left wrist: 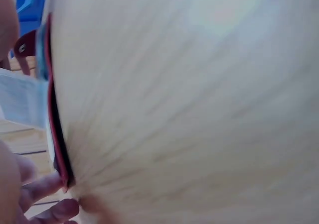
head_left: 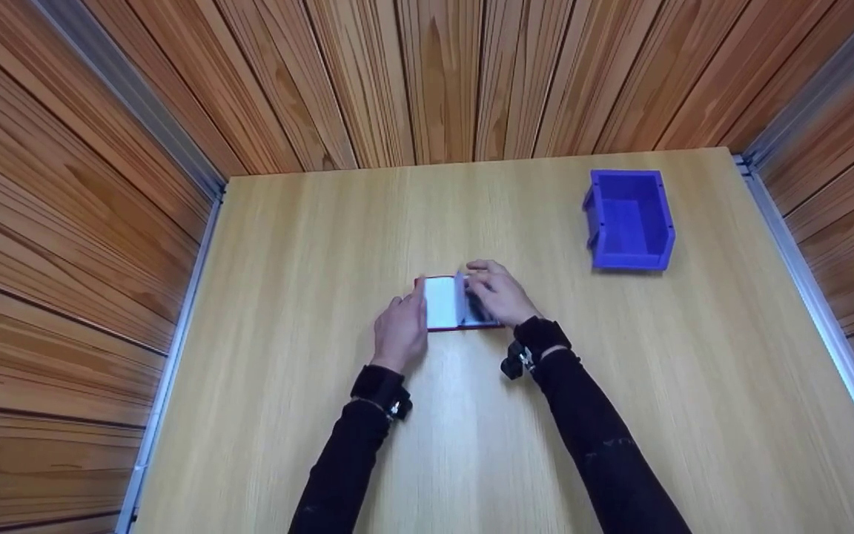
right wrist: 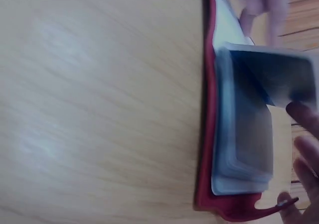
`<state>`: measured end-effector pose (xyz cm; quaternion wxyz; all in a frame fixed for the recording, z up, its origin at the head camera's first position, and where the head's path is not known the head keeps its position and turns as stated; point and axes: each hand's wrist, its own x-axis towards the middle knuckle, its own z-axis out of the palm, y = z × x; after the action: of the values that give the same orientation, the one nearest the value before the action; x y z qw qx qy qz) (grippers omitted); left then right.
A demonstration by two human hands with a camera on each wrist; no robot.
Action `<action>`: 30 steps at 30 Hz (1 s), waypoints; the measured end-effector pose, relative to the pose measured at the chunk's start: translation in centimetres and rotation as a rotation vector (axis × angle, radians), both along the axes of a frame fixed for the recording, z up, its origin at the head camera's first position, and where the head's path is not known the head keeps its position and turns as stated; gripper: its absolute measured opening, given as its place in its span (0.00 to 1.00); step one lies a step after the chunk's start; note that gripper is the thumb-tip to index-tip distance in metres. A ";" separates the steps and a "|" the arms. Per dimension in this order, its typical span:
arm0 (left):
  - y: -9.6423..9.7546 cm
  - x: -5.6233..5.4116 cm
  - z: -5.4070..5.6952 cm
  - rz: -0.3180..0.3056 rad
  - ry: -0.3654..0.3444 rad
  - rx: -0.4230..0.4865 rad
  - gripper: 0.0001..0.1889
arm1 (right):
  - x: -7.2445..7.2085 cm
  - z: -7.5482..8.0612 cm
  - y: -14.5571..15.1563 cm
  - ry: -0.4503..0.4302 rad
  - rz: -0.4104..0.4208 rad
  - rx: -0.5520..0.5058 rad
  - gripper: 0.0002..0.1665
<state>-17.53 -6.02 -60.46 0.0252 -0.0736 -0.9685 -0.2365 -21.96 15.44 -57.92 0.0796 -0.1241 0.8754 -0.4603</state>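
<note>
A red card holder (head_left: 465,328) with clear plastic sleeves lies opened flat on the table. My left hand (head_left: 402,331) holds its left edge, fingers at the red cover (left wrist: 59,149) in the left wrist view. One clear sleeve (right wrist: 279,74) stands up from the middle, and a fingertip of my right hand (head_left: 500,293) touches its free edge. Under it, more sleeves (right wrist: 249,139) lie stacked on the right half. A strap with a metal snap (right wrist: 269,211) sticks out by the right fingers. The left half shows a whitish page (head_left: 440,302).
A blue-purple bin (head_left: 631,256) stands at the back right of the wooden table (head_left: 308,245). Plank walls (head_left: 442,81) rise at the back and both sides, with metal rails (head_left: 175,348) along the side edges.
</note>
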 end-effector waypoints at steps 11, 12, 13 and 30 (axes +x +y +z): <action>-0.4 -0.1 -0.3 0.044 0.047 -0.043 0.29 | 0.8 -0.9 -1.1 0.138 0.175 0.315 0.18; -0.5 -0.1 -0.4 0.039 0.054 -0.067 0.28 | 0.8 -0.9 -1.1 0.149 0.180 0.326 0.18; -0.5 -0.1 -0.4 0.033 0.059 -0.089 0.28 | 0.8 -0.9 -1.1 0.156 0.184 0.335 0.17; -0.5 -0.3 -0.4 -0.024 -0.069 -0.150 0.28 | 0.7 -0.6 0.6 0.139 0.004 0.223 0.16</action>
<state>-17.84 -6.50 -60.85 -0.0165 -0.0787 -0.9828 -0.1661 -21.22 16.02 -58.54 0.0328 -0.1480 0.9243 -0.3503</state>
